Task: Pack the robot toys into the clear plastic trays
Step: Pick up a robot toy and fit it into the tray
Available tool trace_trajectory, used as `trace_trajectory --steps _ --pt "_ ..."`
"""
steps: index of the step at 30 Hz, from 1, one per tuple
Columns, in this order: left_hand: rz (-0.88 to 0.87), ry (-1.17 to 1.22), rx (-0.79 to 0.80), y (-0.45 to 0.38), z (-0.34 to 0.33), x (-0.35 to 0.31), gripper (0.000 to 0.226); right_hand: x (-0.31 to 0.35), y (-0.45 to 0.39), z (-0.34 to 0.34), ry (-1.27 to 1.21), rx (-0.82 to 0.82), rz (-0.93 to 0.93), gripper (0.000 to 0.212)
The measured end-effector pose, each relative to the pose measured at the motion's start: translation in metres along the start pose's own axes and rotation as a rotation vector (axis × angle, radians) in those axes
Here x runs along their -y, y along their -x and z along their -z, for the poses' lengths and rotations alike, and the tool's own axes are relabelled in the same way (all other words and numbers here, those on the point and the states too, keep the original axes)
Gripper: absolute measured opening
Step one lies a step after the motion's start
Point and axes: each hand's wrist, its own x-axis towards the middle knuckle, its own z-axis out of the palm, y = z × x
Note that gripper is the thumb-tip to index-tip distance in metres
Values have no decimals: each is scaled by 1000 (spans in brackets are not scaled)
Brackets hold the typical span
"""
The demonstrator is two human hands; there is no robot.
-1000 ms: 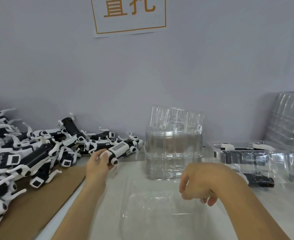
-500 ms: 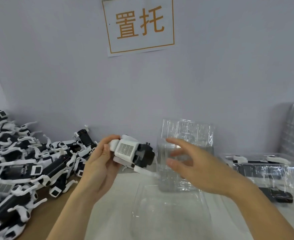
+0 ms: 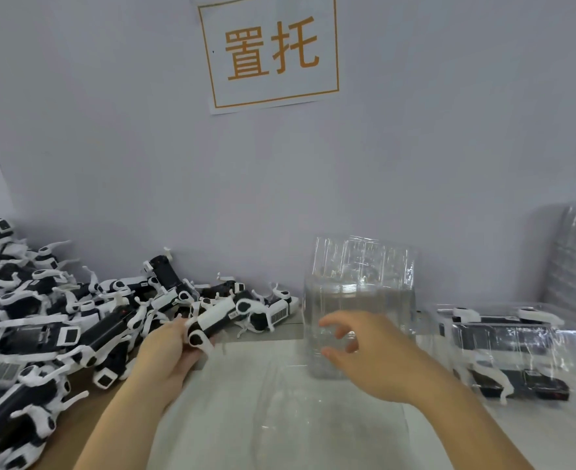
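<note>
My left hand [image 3: 169, 351] grips a black-and-white robot toy [image 3: 217, 320] by one end, holding it just above the table's left-centre. My right hand [image 3: 368, 357] hovers with loosely spread fingers and holds nothing, in front of a tall stack of clear plastic trays [image 3: 361, 300]. A single clear tray [image 3: 330, 432] lies flat on the table below both hands. A big heap of robot toys [image 3: 42, 327] covers the left side.
At the right stands a clear tray packed with a robot toy [image 3: 510, 344]. More stacked clear trays [image 3: 574, 259] lean at the far right. Brown cardboard [image 3: 86, 415] lies under the heap. A paper sign [image 3: 269, 52] hangs on the wall.
My left hand picked a toy from the heap, raised it, and has now lowered it and turned it lengthwise. My right hand rose toward the tray stack and stays there.
</note>
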Motion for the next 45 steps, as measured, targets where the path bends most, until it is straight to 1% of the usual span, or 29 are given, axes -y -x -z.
trace_trajectory --steps 2,4,5,7,9,10,11,12,13,14,15,16,17,18,20,22,23,24,26,27,30,32,34,36,37,39,42,44,45 --pt "50 25 -69 -8 9 11 16 -3 -2 -1 -14 36 0 34" --pt "88 -20 -99 -9 9 20 13 -4 -3 -2 -5 47 -2 35" --pt "96 -31 -85 -8 6 25 11 -5 -4 -2 11 34 2 36" --pt "114 -70 -2 -1 -7 34 15 -5 -5 -6 41 -10 12 40" --pt "96 -249 98 10 -22 40 18 -6 -5 -12 63 -43 5 44" --pt "54 -401 120 15 -29 43 22 -6 -5 -13 75 -37 -6 45" --pt "-23 -592 98 18 -35 45 28 -7 -5 -15 87 -14 -20 45" --pt "-131 -778 33 21 -39 44 35 -8 -5 -15 97 20 -33 45" --pt "-271 -894 -33 26 -44 42 40 -9 -5 -14 107 60 -46 44" --pt "-409 -899 -57 32 -52 38 38 -10 -5 -12 119 101 -60 44" --pt "-514 -832 -23 38 -61 34 33 -12 -4 -11 134 142 -77 44" --pt "-547 -736 48 42 -73 30 29 -13 -4 -9 152 185 -101 46" --pt "-508 -661 132 44 -88 25 30 -14 -4 -9 172 227 -129 48" --pt "-415 -600 219 44 -105 21 39 -15 -4 -9 193 264 -155 50" --pt "-141 -479 351 40 -137 15 68 -17 -5 -12 224 300 -178 52" --pt "98 -370 390 33 -164 9 91 -19 -5 -13 224 300 -177 52" --pt "153 -346 388 31 -175 8 99 -19 -5 -13 212 299 -176 52" --pt "157 -357 392 29 -183 8 103 -20 -5 -12 197 300 -176 52" --pt "115 -426 379 27 -191 15 101 -23 -5 -10 174 298 -175 52" --pt "127 -449 348 25 -191 20 97 -24 -5 -9 163 297 -172 52" --pt "327 -434 270 16 -180 35 80 -25 -5 -5 129 300 -171 53" --pt "381 -428 263 9 -176 42 74 -25 -5 -4 114 301 -172 54" --pt "370 -432 265 10 -181 43 62 -26 -4 -3 111 302 -169 54" --pt "330 -406 296 16 -191 43 46 -27 -4 -3 117 304 -167 54" --pt "306 -393 316 20 -198 43 42 -27 -4 -3 122 301 -164 53" --pt "263 -342 359 24 -210 47 44 -29 -4 -3 127 292 -153 52" --pt "286 -207 458 13 -214 53 53 -29 -5 -6 124 284 -138 49" --pt "288 -259 478 -4 -203 54 53 -30 -5 -8 115 278 -141 47" --pt "249 -302 448 -12 -195 53 44 -30 -6 -8 113 273 -141 47"
